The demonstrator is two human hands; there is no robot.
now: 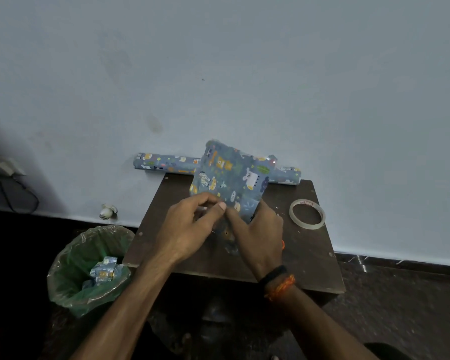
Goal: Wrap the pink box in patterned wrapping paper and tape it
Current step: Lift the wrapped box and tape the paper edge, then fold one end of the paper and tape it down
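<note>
Parcel: the box [226,178] is fully covered in blue animal-print paper, no pink showing; it stands tilted on its near end at the table's centre.
Left hand: left hand [190,224] pinches the paper at the parcel's near end, thumb against curled fingers.
Right hand: right hand [257,229] holds the same near end from 3 o'clock; whether it pinches or only presses the fold, I cannot tell.
Handling: judged light and stiff-walled; the paper looks thin, glossy, prone to slipping and tearing. Best held at the folded end flaps, with the box edges as support.
Tape: a clear tape roll [307,213] lies flat at 3 o'clock, well apart from the parcel.
Paper roll: the paper roll [166,163] lies at 12 o'clock against the wall.
Table: small brown table [309,255].
Bin: lined bin [89,268] at 8 o'clock, paper scraps inside.
Writing: a red mark on the tape core, unreadable; no brand legible.
</note>
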